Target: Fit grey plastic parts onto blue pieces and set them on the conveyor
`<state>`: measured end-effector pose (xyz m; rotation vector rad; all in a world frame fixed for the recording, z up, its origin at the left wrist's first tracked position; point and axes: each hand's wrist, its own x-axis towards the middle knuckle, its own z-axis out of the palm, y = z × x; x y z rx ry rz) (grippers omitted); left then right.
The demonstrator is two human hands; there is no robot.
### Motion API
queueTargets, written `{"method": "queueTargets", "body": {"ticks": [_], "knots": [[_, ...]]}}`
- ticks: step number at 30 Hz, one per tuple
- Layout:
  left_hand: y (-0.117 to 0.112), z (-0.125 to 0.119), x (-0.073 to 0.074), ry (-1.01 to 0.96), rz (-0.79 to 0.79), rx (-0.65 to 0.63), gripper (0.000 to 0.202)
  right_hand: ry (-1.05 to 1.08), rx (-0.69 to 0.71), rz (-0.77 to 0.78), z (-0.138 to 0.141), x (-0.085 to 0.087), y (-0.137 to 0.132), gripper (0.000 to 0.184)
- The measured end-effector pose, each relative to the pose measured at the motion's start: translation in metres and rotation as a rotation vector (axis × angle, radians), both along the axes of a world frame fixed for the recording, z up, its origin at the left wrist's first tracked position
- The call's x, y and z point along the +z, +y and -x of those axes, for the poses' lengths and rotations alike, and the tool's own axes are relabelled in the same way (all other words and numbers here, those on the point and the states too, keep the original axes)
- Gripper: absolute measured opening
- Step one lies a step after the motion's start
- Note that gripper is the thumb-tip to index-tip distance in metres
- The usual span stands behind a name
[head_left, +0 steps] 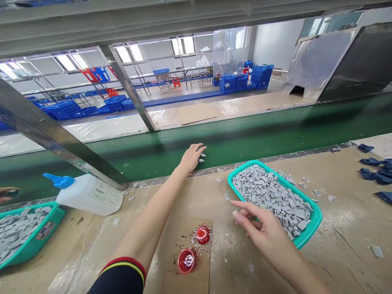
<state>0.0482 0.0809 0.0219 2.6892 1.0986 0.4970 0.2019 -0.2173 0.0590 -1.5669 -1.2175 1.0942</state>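
Observation:
My left hand [190,158] reaches out over the green conveyor belt [251,141], palm down with its fingers stretched and slightly apart. Two small pale pieces [201,157] lie on the belt right beside its fingertips. My right hand [260,226] is held above the bench at the near left side of a teal basket [317,218]. Its thumb and forefinger are apart, the other fingers curl, and nothing shows between them. Small grey rectangular parts [269,196] heap up in that basket. Two red cups [186,260] of shiny liquid stand on cardboard between my arms.
A white bottle [93,194] with a blue spout leans at left beside another teal basket [45,232] of grey parts. Another person's hand [6,195] shows at the left edge. Dark blue pieces [375,171] lie at right. A metal post [128,87] rises beyond the belt.

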Motion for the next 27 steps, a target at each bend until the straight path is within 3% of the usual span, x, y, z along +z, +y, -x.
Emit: {"method": "queueTargets", "body": {"ticks": [5, 10, 13, 16, 19, 23, 27], "knots": [[0.010, 0.008, 0.003, -0.029, 0.090, 0.084, 0.026, 0.194, -0.001, 0.052, 0.032, -0.013, 0.007, 0.024], [-0.022, 0.031, 0.013, -0.259, 0.090, 0.242, 0.022, 0.223, 0.047, 0.052, 0.051, -0.027, 0.004, 0.025], [-0.064, 0.048, 0.027, -0.409, 0.096, 0.294, 0.027, 0.231, 0.068, 0.048, 0.059, -0.030, 0.002, 0.026], [-0.120, 0.067, 0.043, -0.574, 0.184, 0.259, 0.028, 0.222, 0.075, 0.033, 0.063, -0.030, 0.001, 0.025], [-0.178, 0.086, 0.059, -0.984, 0.488, 0.215, 0.025, 0.205, 0.077, 0.024, 0.064, -0.029, 0.000, 0.027], [-0.242, 0.110, 0.073, -1.196, 0.677, 0.374, 0.020, 0.215, 0.091, 0.023, 0.062, -0.030, -0.001, 0.030], [-0.292, 0.123, 0.069, -1.313, 0.779, 0.576, 0.024, 0.251, 0.088, 0.055, 0.058, -0.023, -0.004, 0.031]]}}
